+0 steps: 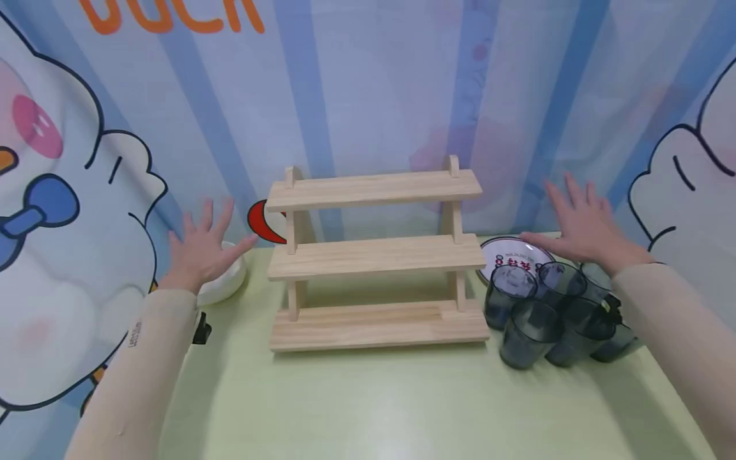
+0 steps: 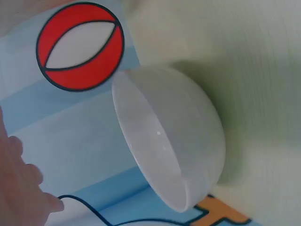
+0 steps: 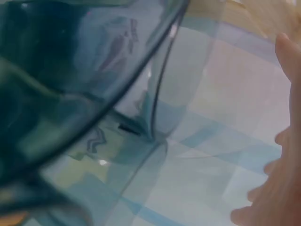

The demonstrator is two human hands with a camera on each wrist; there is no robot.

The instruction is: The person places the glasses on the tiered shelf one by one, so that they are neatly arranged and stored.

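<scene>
A three-tier wooden shelf (image 1: 376, 255) stands bare at the back middle of the pale green table (image 1: 368, 402). My left hand (image 1: 202, 243) hovers with fingers spread above a white bowl (image 1: 227, 281) left of the shelf, holding nothing. The left wrist view shows that bowl (image 2: 169, 136) close up on the table, with fingertips (image 2: 19, 188) at the frame's left edge. My right hand (image 1: 581, 223) is spread open above several dark teal cups (image 1: 546, 313) and a printed plate (image 1: 512, 255) right of the shelf. A cup rim (image 3: 94, 94) fills the right wrist view.
A cartoon-printed curtain (image 1: 368, 96) hangs right behind the table. A red-and-white ball print (image 2: 80, 44) shows beside the bowl. The table's front half lies in front of the shelf.
</scene>
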